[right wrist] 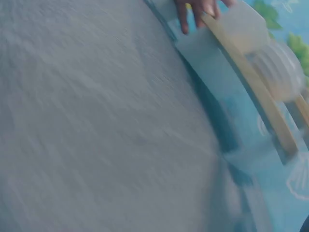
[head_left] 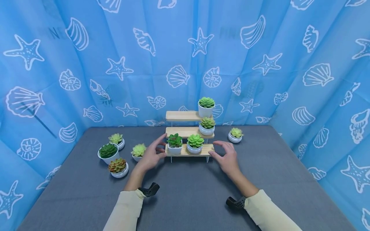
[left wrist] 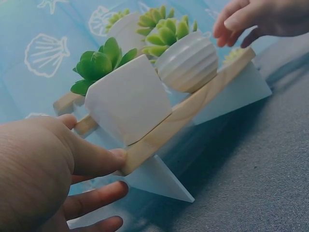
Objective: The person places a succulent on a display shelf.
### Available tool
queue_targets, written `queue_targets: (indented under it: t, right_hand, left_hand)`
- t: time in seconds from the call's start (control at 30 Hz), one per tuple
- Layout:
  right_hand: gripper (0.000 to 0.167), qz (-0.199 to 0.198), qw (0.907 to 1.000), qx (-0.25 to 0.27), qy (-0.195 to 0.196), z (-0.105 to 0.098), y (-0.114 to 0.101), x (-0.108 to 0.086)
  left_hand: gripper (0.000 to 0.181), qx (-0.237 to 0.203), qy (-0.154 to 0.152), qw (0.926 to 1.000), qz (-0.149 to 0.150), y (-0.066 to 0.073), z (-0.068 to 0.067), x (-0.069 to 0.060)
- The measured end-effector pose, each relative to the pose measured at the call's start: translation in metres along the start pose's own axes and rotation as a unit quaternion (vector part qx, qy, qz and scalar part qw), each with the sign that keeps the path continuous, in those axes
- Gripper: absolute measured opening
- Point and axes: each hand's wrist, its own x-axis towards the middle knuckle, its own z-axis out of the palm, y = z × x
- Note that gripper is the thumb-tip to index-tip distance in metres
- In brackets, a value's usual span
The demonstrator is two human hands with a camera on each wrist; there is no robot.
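A three-tier wooden plant stand [head_left: 182, 115] with pale translucent legs stands on the table. On its lowest board sit a green succulent in a square white pot [head_left: 174, 150] and a bright green one in a ribbed round pot [head_left: 194, 149]. Succulents in white pots also occupy the right ends of the middle [head_left: 207, 130] and top [head_left: 205, 111] boards. My left hand [head_left: 151, 156] touches the stand's left end, thumb against the lowest board's corner, other fingers extended. Near the right end is my right hand [head_left: 228, 157], fingers loosely bent, holding nothing; its contact with the board is unclear.
Left of the stand are a pale succulent [head_left: 138, 150], a dark green one [head_left: 108, 150], a reddish one [head_left: 117, 165] and a light green one [head_left: 116, 139]. Another small potted succulent [head_left: 235, 134] is at right. Blue shell-patterned curtain [head_left: 179, 48] surrounds the grey table [head_left: 185, 199].
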Motion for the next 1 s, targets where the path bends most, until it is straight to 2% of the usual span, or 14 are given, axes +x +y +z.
queue_targets:
  t: [0.13,0.23,0.37,0.5,0.77,1.0]
  right_hand:
    - [0.034,0.015,0.9994,-0.016,0.026,-0.015,0.012,0.007]
    - [0.032,0.012,0.9984,-0.037,0.041,-0.025,0.024,0.014]
    - [0.033,0.006,0.9962,-0.066,0.058,-0.036,0.038,0.024]
    - [0.037,0.021,0.9933,-0.09,0.07,-0.043,0.051,0.032]
    - [0.051,0.096,0.9877,-0.108,0.06,-0.047,0.072,0.042]
    - [0.06,0.177,0.9762,-0.12,0.036,-0.044,0.082,0.044]
  left_hand:
    - [0.079,0.002,0.002,1.0,-0.002,-0.001,0.001,0.001]
    - [0.079,0.002,0.003,1.0,-0.005,0.0,0.001,0.0]
    - [0.079,-0.002,0.004,1.0,-0.008,0.001,0.001,0.0]
    - [0.079,-0.007,0.002,0.9999,-0.008,0.001,0.001,0.0]
    - [0.079,-0.009,0.004,0.9999,-0.01,0.002,0.001,0.0]
    - [0.078,-0.014,0.003,0.9999,-0.007,0.002,0.001,-0.001]
